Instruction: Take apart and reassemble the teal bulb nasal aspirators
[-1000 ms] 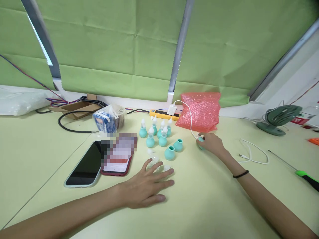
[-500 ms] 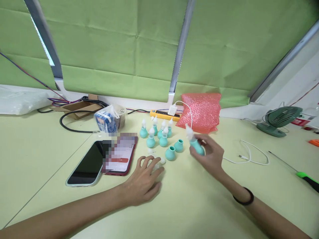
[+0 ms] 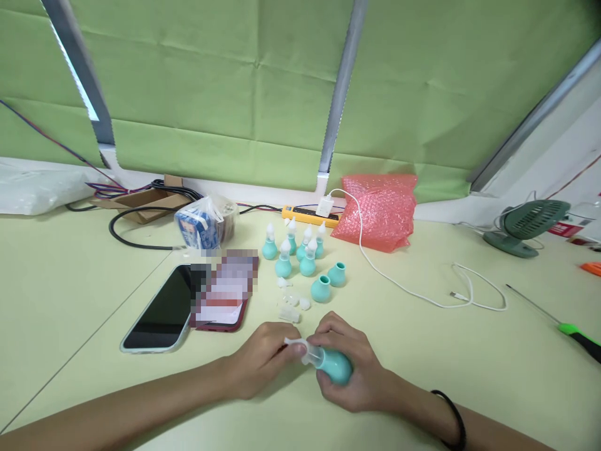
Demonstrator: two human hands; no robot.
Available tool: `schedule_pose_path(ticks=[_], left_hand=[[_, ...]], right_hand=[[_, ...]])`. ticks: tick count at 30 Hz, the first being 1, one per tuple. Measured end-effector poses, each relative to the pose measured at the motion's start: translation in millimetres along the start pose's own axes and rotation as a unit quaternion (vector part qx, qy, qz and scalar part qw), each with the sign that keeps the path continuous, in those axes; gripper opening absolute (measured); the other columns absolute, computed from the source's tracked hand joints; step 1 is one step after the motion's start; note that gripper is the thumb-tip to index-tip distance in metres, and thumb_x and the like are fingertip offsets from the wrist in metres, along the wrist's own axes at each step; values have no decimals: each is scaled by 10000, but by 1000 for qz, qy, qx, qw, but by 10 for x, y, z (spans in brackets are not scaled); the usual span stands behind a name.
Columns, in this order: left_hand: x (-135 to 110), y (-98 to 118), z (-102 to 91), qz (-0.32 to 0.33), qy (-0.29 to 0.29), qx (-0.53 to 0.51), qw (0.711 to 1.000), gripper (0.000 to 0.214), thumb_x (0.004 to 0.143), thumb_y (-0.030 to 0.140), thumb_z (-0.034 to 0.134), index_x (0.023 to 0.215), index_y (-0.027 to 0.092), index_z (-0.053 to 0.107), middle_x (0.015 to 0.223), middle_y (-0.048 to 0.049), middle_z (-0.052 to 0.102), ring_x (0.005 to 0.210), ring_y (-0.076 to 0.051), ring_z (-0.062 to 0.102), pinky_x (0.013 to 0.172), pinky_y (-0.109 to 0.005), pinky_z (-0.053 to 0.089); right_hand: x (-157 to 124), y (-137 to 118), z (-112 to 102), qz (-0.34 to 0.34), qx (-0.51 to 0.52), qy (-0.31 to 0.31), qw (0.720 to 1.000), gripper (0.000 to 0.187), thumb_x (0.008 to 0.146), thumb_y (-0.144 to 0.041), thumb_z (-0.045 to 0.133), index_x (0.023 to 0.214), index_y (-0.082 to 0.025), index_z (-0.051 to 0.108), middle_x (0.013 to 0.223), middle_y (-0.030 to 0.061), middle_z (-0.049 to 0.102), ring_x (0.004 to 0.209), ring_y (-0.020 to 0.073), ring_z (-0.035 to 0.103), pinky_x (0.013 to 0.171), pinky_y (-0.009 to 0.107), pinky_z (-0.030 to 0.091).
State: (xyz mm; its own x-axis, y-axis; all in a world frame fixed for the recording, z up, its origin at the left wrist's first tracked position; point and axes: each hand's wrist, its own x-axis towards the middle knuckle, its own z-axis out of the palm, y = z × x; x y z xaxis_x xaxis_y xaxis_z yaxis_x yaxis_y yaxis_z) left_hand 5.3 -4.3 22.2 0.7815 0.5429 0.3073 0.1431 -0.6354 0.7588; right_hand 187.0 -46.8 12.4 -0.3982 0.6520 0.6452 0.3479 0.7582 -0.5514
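Observation:
A teal bulb nasal aspirator [image 3: 337,368] lies sideways in my right hand [image 3: 359,369], its clear neck and white tip pointing left. My right fingers wrap around the bulb. At the other end, my left hand [image 3: 267,360] pinches the white tip [image 3: 297,342] between thumb and forefinger. Just beyond my hands are a clear plastic tube [image 3: 290,314] and several small white pieces [image 3: 304,303]. Two teal bulbs with uncovered tops, one nearer [image 3: 321,289] and one farther [image 3: 337,274], stand behind them. Several assembled aspirators [image 3: 283,262] are grouped upright farther back.
Two phones, one black-screened [image 3: 162,310] and one red-cased [image 3: 225,300], lie at left. Behind are a bagged blue package [image 3: 200,227], a yellow power strip [image 3: 305,217] and pink bubble wrap [image 3: 378,213]. A white cable [image 3: 404,289], a screwdriver [image 3: 570,332] and a green fan [image 3: 530,222] are at right.
My right hand has brought the aspirator left and down, turning it from upright to sideways. My left hand has left the small clear parts and taken hold of the aspirator's tip.

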Motion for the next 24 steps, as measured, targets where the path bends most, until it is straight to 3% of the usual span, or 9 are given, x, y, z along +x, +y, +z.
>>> schedule_pose_path(ticks=[5, 8, 10, 12, 15, 17, 21, 24], left_hand=[[14, 26, 61, -141, -9, -209, 968, 473, 870, 409, 217, 505, 148, 363, 443, 30, 346, 435, -80, 311, 455, -221, 245], [34, 28, 51, -178, 13, -254, 951, 542, 873, 423, 155, 467, 145, 382, 386, 21, 353, 393, -81, 314, 434, -225, 251], [56, 40, -8, -155, 72, -174, 970, 495, 868, 413, 219, 503, 140, 413, 446, 18, 381, 444, -88, 352, 462, -220, 282], [83, 36, -88, -114, 131, -18, 985, 380, 847, 380, 331, 592, 137, 474, 544, 12, 418, 524, -101, 395, 506, -219, 315], [115, -57, -160, -45, 164, 218, 961, 206, 812, 298, 427, 885, 148, 548, 713, -27, 490, 656, -142, 459, 587, -249, 375], [119, -170, -152, -4, 156, 316, 936, 243, 819, 222, 402, 1022, 163, 521, 826, -65, 498, 753, -176, 476, 616, -276, 403], [99, -332, -94, -7, 114, 343, 932, 346, 823, 135, 350, 1159, 180, 422, 945, -93, 467, 813, -183, 484, 625, -287, 445], [94, -280, -87, -8, 128, 293, 948, 315, 819, 142, 366, 1119, 184, 452, 976, -88, 460, 841, -174, 490, 688, -299, 446]], right_hand=[[-67, 25, 7, -9, 2, -7, 1000, 577, 606, -25, 504, 1143, -223, 437, 885, 62, 480, 743, 150, 519, 602, 258, 471], [-97, 56, 1, -25, -25, -22, 999, 552, 621, -36, 512, 1134, -231, 456, 906, 66, 491, 775, 153, 529, 624, 248, 469], [-106, 62, 3, -20, -27, -31, 999, 540, 618, -49, 518, 1126, -227, 467, 909, 66, 497, 777, 151, 533, 630, 244, 468], [-104, 51, 5, -7, -12, -42, 999, 536, 610, -58, 518, 1120, -215, 473, 895, 64, 504, 762, 146, 535, 629, 242, 468], [-78, 19, 5, 9, 3, -38, 999, 517, 604, -60, 506, 1100, -205, 487, 868, 60, 512, 738, 145, 533, 619, 250, 466], [-56, 4, 2, 22, 8, -24, 999, 491, 606, -56, 498, 1075, -202, 499, 851, 61, 514, 730, 150, 528, 613, 261, 465], [-29, 24, 3, 50, 13, -5, 999, 439, 638, -59, 502, 1055, -196, 507, 841, 64, 528, 731, 155, 525, 634, 282, 462], [-39, 68, 14, 102, 13, 1, 995, 377, 687, -106, 529, 1054, -187, 506, 838, 61, 553, 744, 156, 533, 674, 289, 457]])
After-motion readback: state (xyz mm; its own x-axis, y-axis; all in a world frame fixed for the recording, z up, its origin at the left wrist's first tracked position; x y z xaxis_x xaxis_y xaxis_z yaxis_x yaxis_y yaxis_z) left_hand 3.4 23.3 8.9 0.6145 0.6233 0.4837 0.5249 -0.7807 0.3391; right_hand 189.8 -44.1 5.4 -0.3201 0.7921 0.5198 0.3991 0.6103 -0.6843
